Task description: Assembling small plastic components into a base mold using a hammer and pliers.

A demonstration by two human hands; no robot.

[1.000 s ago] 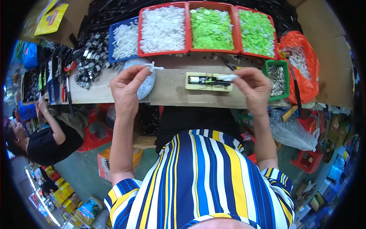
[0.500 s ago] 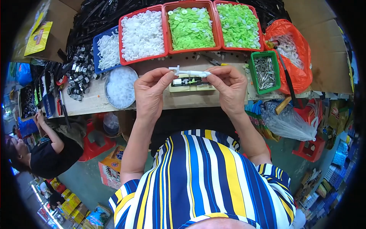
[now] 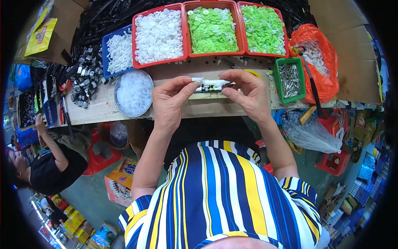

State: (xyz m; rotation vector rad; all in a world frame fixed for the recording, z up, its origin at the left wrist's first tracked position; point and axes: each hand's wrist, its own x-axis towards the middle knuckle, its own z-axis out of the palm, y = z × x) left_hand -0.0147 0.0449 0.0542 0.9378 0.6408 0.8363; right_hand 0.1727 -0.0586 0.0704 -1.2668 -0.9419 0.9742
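Note:
My left hand pinches the left end of a slim white plastic part between thumb and forefinger. At its other end my right hand has thumb and forefinger closed around the tip, which the fingers partly cover. The part lies level over a cream-coloured block. Black, white and light green pieces show on that block just under the part. Whether the part touches them I cannot tell.
Beyond my hands stand red trays of white pieces and green discs. A round bowl of translucent pieces stands left; a green box of metal pins and an orange bag are right. A person sits at far left.
Both hands have shifted slightly right. The white part now sits lower, over the block, and its upright fork at the left end no longer shows. My right fingers have spread a little.

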